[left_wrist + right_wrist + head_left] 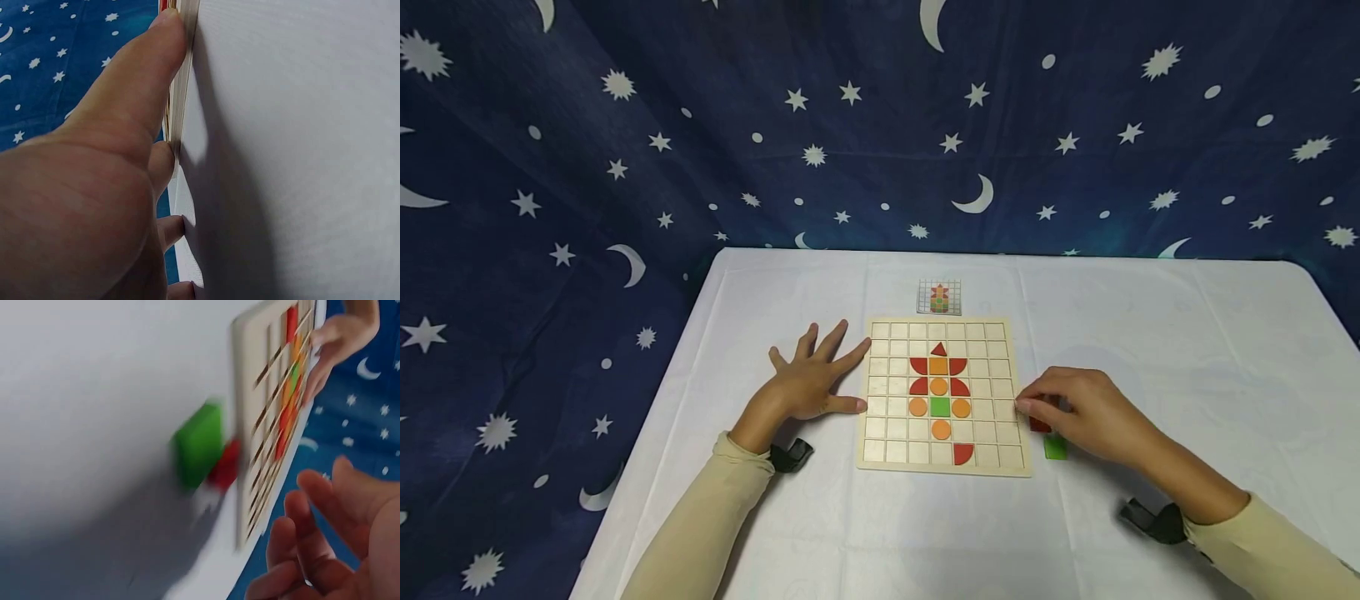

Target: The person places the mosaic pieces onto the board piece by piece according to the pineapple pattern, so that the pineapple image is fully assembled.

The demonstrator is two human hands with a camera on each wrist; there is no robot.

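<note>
A wooden grid board (pixel 880 437) lies on the table, with a figure of red, orange and green pieces set in its squares. My left hand (pixel 808 385) is spread at its left edge, thumb tip and index fingertip against the side. In the left wrist view the thumb (pixel 140 75) rests along that edge. Beside the right edge my right hand (pixel 1086 408) hovers with loosely bent fingers; nothing shows between them in the right wrist view. Under it lie a red piece (pixel 1039 425), partly hidden by the fingers, and a green square (pixel 1056 447).
Just beyond the board lies a small pattern card (pixel 939 297) printed with a similar figure on a grid. A white cloth covers the table (pixel 925 533). Behind it hangs a dark blue curtain (pixel 880 183) with stars and moons.
</note>
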